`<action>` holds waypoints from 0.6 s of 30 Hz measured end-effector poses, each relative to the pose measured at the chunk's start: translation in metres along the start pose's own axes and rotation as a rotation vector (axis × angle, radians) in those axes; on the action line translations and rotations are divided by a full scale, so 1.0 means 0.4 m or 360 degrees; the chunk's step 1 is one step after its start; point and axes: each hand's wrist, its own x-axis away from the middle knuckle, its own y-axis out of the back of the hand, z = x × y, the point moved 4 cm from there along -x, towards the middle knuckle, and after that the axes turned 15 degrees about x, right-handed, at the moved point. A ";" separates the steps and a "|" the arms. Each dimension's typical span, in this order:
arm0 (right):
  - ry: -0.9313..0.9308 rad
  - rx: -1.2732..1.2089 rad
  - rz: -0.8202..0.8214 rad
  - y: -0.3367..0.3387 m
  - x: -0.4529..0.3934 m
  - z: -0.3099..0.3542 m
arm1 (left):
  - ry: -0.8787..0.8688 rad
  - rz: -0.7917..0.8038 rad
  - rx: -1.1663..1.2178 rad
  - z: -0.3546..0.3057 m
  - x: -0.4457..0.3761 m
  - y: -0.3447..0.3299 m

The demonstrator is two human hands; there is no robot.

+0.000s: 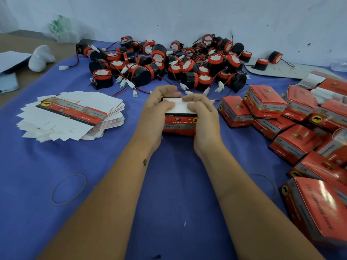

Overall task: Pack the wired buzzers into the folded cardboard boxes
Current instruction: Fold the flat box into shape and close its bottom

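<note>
— Head view: where sitting, that red box (179, 122)?
— Sitting mid-table (112, 184), gripped by left hand (154, 117) and right hand (203, 121), fingers (169, 106) curling over its white flap.
— And lying around it?
— Piling up behind, loose buzzers (169, 62); lying left, flat cartons (75, 113); crowding right, packed boxes (281, 117).

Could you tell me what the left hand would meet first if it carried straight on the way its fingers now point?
Probably the white connectors and red wires just beyond the box it grips, then the buzzer pile. Depth is uncertain.
</note>
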 end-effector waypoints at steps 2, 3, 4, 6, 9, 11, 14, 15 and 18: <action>-0.0045 0.0034 -0.0025 -0.002 -0.002 0.002 | -0.0040 -0.0045 0.0008 -0.007 -0.002 0.000; -0.0056 0.0053 -0.0035 -0.003 -0.002 0.003 | -0.0062 -0.0064 -0.0016 -0.011 -0.001 -0.002; -0.0049 0.0081 -0.0041 -0.003 -0.002 0.004 | -0.0082 -0.0073 -0.0053 -0.012 0.000 -0.003; -0.0028 0.0119 -0.0059 -0.005 0.000 0.009 | -0.0103 -0.0081 -0.0107 -0.013 0.003 -0.005; -0.0027 0.0125 -0.0087 -0.003 0.003 0.006 | -0.0111 -0.0071 -0.0127 -0.014 0.006 -0.003; -0.0080 0.0043 -0.0075 -0.004 0.004 -0.001 | -0.0089 -0.0038 -0.0035 -0.012 0.006 -0.005; -0.0174 -0.0064 -0.0085 -0.006 0.004 -0.004 | 0.0096 -0.0169 0.0300 -0.003 0.005 -0.003; -0.0144 -0.0057 -0.0061 -0.007 0.005 0.000 | 0.0146 -0.0232 0.0308 -0.001 0.006 0.001; 0.0066 0.0204 0.0067 -0.017 0.016 0.019 | 0.0210 -0.0159 0.0134 0.006 0.008 0.010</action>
